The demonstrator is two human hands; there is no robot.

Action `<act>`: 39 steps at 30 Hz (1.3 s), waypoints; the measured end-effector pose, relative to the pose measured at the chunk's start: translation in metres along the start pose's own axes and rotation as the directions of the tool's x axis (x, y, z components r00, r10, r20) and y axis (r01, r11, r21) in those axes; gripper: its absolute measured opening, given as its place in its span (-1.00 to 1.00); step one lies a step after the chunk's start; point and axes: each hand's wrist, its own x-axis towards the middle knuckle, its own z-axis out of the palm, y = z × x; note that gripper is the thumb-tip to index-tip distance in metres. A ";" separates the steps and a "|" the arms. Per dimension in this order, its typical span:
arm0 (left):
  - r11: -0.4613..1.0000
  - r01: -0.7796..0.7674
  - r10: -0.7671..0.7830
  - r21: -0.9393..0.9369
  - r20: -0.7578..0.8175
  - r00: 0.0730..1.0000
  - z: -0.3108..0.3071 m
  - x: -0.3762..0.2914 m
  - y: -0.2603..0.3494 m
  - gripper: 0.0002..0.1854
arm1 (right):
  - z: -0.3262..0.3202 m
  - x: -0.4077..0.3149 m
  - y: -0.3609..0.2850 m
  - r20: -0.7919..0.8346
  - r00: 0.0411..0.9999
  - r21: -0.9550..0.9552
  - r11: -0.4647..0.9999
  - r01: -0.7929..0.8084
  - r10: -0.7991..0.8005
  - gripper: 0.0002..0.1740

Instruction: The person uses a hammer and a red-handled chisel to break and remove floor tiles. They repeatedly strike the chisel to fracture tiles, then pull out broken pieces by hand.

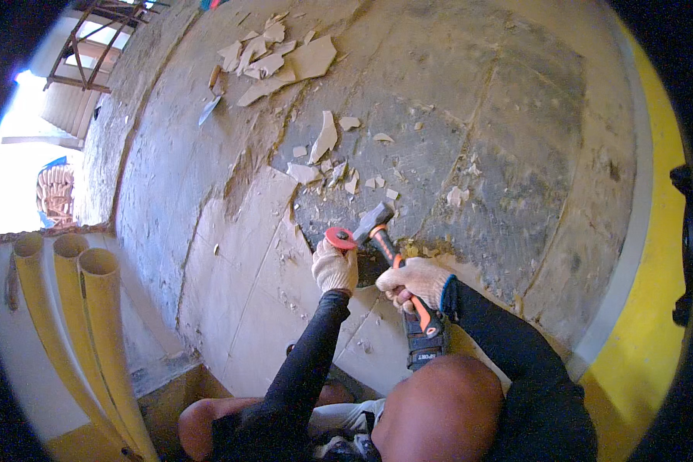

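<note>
My left hand [335, 270], in a cream knit glove, grips a chisel with a round red hand guard [341, 238] at its top. The chisel's shaft and tip are hidden below the hand. My right hand [418, 282], gloved too, is closed around the black and orange handle of a club hammer [375, 222]. The hammer's steel head is just right of the red guard; whether they touch I cannot tell. Beneath both hands runs the broken edge between pale floor tiles [271, 271] and dark bare screed [369, 138].
Loose tile shards [324, 138] are scattered ahead of my hands. Farther off lies a pile of larger tile pieces [277, 60], with a wooden-handled trowel [210, 110] beside it. Yellow pipes [101, 312] lean at left. A yellow wall [649, 242] bounds the right.
</note>
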 end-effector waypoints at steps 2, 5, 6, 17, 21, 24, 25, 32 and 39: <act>1.000 0.002 -0.002 0.001 -0.020 1.000 0.001 0.003 0.001 -0.53 | -0.013 -0.017 -0.014 0.006 0.999 0.143 0.989 0.048 -0.050 -0.71; 0.999 0.031 -0.031 -0.017 0.011 0.999 -0.001 0.003 0.001 -0.54 | -0.027 -0.045 -0.064 -0.190 0.906 -0.049 0.926 0.375 -0.377 -0.71; 0.999 0.030 -0.029 -0.020 0.024 0.999 -0.001 0.002 0.001 -0.54 | -0.028 -0.049 -0.082 -0.313 0.816 -0.205 0.874 0.441 -0.485 -0.72; 0.998 0.025 -0.024 -0.058 0.023 0.999 -0.002 0.004 0.000 -0.51 | 0.013 0.019 -0.042 -0.062 0.985 -0.426 0.896 0.122 -0.163 -0.68; 0.992 -0.010 0.024 -0.128 0.109 0.994 -0.008 0.009 -0.006 -0.48 | -0.010 0.015 -0.027 -0.017 0.984 -0.080 0.981 0.175 -0.177 -0.66; 0.963 0.062 0.012 -0.263 0.274 0.962 -0.022 0.020 -0.015 -0.62 | -0.029 0.008 -0.022 -0.065 0.989 -0.092 0.987 0.130 -0.136 -0.71; 0.953 0.113 -0.003 -0.282 0.363 0.932 -0.028 0.026 -0.018 -0.60 | -0.033 0.007 -0.020 -0.071 0.992 0.002 0.994 0.109 -0.108 -0.72; 0.872 0.350 0.002 -0.341 0.718 0.696 -0.059 0.067 -0.025 -0.48 | -0.032 0.004 -0.003 0.069 0.995 0.447 0.893 0.039 -0.078 -0.74; 0.868 0.393 -0.084 -0.302 0.692 0.717 -0.063 0.059 -0.016 -0.46 | -0.014 -0.026 0.022 -0.125 0.976 0.351 0.912 0.213 -0.179 -0.83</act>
